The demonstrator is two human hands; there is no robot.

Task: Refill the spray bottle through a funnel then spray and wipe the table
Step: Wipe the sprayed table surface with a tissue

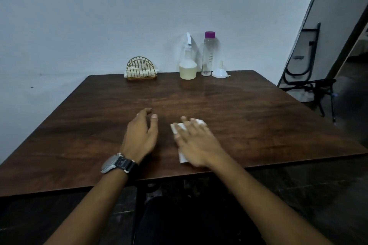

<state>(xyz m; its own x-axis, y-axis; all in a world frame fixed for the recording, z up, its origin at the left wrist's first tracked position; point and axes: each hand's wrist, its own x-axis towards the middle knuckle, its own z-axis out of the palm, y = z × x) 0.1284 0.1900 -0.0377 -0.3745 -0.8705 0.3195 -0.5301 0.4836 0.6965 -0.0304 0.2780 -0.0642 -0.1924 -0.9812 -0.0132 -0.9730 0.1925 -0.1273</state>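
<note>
My right hand (196, 141) lies flat on a white folded tissue (177, 126), pressing it onto the dark wooden table (258, 117) near the front edge. Just to its left, my left hand (142, 135) rests on the tabletop with fingers apart and nothing in it; a watch is on that wrist. At the far edge by the wall stand the spray bottle (188, 65), with pale liquid in its lower part, a clear bottle with a purple cap (208, 53), nearly empty, and a small white funnel (220, 71) set mouth down.
A gold wire napkin holder (141, 68) with white napkins stands at the back, left of the bottles. Folded black chairs (310, 73) lean by the wall on the right. The wall runs right behind the table's far edge.
</note>
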